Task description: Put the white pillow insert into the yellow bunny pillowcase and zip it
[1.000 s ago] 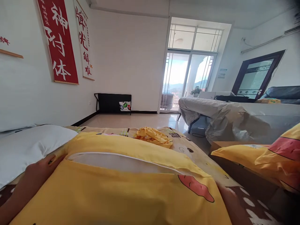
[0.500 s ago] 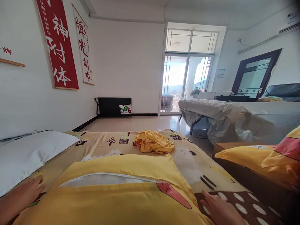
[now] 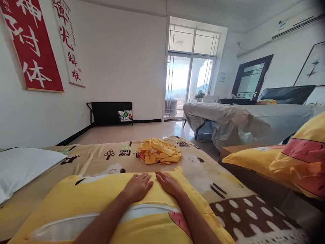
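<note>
A yellow pillow (image 3: 93, 189) lies in front of me on the bed. Its case gapes along a long slit, and a white inner pillow (image 3: 66, 226) shows through. Near the far edge, my left hand (image 3: 139, 186) rests palm down on the yellow cloth with its fingers apart. Just to its right, my right hand (image 3: 169, 183) also lies on the case by the far right corner, fingers stretched out. Both forearms cross over the slit. A pink printed patch is partly covered by my right forearm.
Beyond the pillow lies a crumpled yellow cloth (image 3: 158, 151) on the patterned blanket (image 3: 93, 159). A white pillow (image 3: 30, 166) is at the left. More yellow pillows (image 3: 256, 159) rest on a wooden surface at the right, near a plastic-covered table (image 3: 236, 118).
Both hands have come in from the two sides of the pillow onto its far part. The far edge now shows a black-and-white print. My view has turned slightly right.
</note>
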`<state>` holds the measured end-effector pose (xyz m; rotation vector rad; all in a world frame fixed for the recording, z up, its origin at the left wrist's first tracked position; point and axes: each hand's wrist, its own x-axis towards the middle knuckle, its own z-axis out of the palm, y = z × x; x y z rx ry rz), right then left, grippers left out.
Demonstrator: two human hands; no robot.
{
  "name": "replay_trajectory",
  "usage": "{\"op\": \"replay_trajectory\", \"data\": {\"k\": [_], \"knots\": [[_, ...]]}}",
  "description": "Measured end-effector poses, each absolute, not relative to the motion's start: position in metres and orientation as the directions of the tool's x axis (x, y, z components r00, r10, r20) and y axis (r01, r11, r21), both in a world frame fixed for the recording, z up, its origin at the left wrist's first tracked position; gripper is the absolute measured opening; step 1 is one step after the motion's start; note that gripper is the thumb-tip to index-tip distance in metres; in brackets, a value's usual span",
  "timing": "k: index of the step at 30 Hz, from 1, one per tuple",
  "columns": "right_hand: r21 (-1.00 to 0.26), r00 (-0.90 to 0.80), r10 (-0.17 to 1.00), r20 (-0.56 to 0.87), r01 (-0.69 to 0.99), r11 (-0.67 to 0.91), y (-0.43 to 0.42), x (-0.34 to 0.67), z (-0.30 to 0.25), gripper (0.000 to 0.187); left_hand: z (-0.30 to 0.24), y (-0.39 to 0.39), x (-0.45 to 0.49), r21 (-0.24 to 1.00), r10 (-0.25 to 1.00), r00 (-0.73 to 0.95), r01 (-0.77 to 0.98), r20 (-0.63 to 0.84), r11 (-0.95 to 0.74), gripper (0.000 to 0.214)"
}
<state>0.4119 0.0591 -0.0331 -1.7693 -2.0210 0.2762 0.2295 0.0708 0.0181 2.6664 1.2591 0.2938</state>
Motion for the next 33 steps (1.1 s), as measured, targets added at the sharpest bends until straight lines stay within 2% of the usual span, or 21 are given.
{"op": "replay_trajectory", "data": {"k": [3,6,9,12,15,17,19,22,24,28,30,33], "knots": [[-0.506,-0.073,0.994,0.084,0.856,0.105,0.071,0.459,-0.068,0.046,-0.008,0.059,0.225,0.222,0.772,0.628,0.743,0.096,-0.632,0.055],[-0.551,-0.001,1.000,0.002,0.834,0.002,0.081,0.488,-0.089,0.049,-0.004,0.054,0.223,0.182,0.775,0.628,0.756,0.066,-0.628,0.057],[-0.566,0.057,0.998,-0.011,0.823,-0.053,0.085,0.497,-0.097,0.046,0.005,0.052,0.226,0.147,0.777,0.628,0.765,0.051,-0.627,0.056],[-0.559,0.132,0.991,0.018,0.824,-0.099,0.076,0.499,-0.080,0.043,0.010,0.048,0.226,0.147,0.780,0.625,0.768,0.040,-0.623,0.056],[-0.546,0.208,0.975,0.084,0.828,-0.129,0.045,0.495,-0.035,0.043,0.011,0.044,0.223,0.162,0.782,0.622,0.767,0.048,-0.620,0.055],[-0.543,0.158,0.978,0.136,0.837,-0.060,0.013,0.481,-0.002,0.044,0.011,0.043,0.221,0.165,0.779,0.624,0.763,0.067,-0.625,0.055],[-0.529,-0.041,0.984,0.176,0.838,0.130,-0.019,0.456,0.019,0.050,0.010,0.044,0.219,0.167,0.773,0.629,0.756,0.082,-0.633,0.055],[-0.412,-0.292,0.947,0.135,0.852,0.321,-0.042,0.409,0.016,0.073,0.007,0.045,0.217,0.164,0.764,0.635,0.746,0.116,-0.645,0.052],[-0.337,-0.344,0.933,0.102,0.871,0.358,-0.039,0.384,0.001,0.080,0.005,0.045,0.216,0.150,0.762,0.626,0.748,0.167,-0.647,0.043],[-0.281,-0.291,0.949,0.124,0.907,0.315,-0.021,0.373,-0.014,0.073,0.005,0.046,0.212,0.112,0.749,0.596,0.756,0.289,-0.645,0.033],[-0.240,-0.160,0.983,0.094,0.954,0.178,-0.020,0.380,-0.007,0.067,0.007,0.045,0.210,0.061,0.674,0.607,0.723,0.421,-0.688,0.032],[-0.163,0.007,0.998,0.069,0.987,0.005,-0.026,0.394,0.008,0.054,0.007,0.033,0.209,-0.117,0.349,0.706,0.520,0.616,-0.846,0.033]]}}
